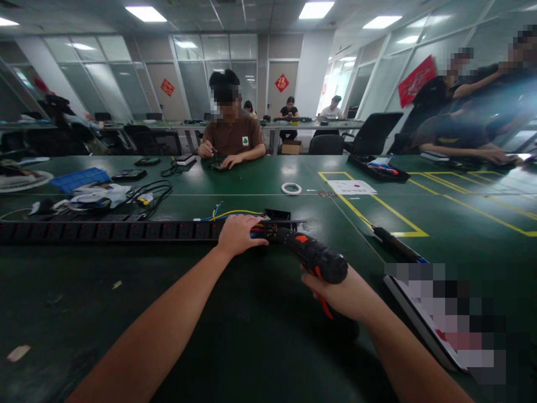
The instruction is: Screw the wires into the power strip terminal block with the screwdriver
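A long black power strip [142, 232] with a row of sockets lies across the table. At its right end, coloured wires and inner parts show in an opened section. My left hand [240, 234] is closed over that end, fingers on the far side and thumb along the near side. Yellow and blue wires [229, 213] trail behind the strip. My right hand [335, 288] is wrapped round the grip of a black and orange power screwdriver [312, 254]. Its nose points left at the strip's open end; whether the tip touches a screw cannot be made out.
A soldering iron [396, 244] and a thick, partly blurred book-like object [423, 324] lie right. Beyond are a tape roll [291, 188], a paper sheet [351, 187] and a black tray [377, 168]. A blue basket [79, 180] and cables stand left. A person [232, 134] works opposite.
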The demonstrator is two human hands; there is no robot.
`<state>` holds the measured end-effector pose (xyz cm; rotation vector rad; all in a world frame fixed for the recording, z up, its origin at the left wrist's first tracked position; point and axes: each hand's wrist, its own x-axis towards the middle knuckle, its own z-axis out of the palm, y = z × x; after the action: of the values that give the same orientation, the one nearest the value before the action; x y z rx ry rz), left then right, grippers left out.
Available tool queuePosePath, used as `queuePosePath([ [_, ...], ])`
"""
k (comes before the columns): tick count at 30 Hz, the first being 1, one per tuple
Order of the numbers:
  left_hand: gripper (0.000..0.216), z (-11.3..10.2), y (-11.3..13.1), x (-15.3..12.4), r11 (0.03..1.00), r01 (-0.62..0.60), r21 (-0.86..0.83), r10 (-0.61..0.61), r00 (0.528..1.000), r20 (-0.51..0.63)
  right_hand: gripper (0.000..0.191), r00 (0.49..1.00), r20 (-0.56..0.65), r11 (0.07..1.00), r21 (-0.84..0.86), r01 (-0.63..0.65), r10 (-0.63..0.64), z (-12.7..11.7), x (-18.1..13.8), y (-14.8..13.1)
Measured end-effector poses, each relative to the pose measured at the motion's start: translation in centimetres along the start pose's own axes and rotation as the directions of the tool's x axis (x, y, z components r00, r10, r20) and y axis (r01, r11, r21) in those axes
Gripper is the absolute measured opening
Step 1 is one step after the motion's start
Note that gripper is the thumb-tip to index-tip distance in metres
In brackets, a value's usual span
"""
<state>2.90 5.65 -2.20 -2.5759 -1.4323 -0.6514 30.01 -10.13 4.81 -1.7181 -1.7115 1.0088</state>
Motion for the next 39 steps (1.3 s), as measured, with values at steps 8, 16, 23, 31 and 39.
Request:
queuePosePath([
  [8, 0.086, 0.21, -0.24, 0.06, 1.0, -0.005, -0.001, 0.005, 1.0, -0.005, 0.014, 0.999, 0.029, 0.999, 0.007, -0.037, 0.037, -0.07, -0.14, -0.34],
  [16, 0.087, -0.02, -0.14, 0.03, 1.0, -0.004, 0.002, 0.004, 1.0, 0.008, 0.011, 0.999, 0.027, 0.999, -0.006, -0.032, 0.032, -0.12, -0.28, -0.44],
  [23, 0.086, -0.06, -0.01, 0.08, 1.0, 0.003, 0.011, -0.003, 1.0, 0.008, 0.015, 0.999, 0.02, 0.999, -0.003, -0.04, 0.04, 0.01, -0.03, -0.1],
  [31, 0.086, -0.01, 0.0, -0.04, 1.0, 0.003, 0.015, -0.003, 1.0, 0.0, 0.016, 0.999, 0.029, 1.0, -0.002, -0.03, 0.03, 0.08, 0.02, 0.03],
  [39, 0.086, 0.13, -0.13, 0.02, 1.0, 0.004, 0.001, -0.004, 1.0, 0.003, 0.013, 1.0, 0.024, 1.0, -0.006, -0.018, 0.019, 0.19, 0.16, -0.04],
])
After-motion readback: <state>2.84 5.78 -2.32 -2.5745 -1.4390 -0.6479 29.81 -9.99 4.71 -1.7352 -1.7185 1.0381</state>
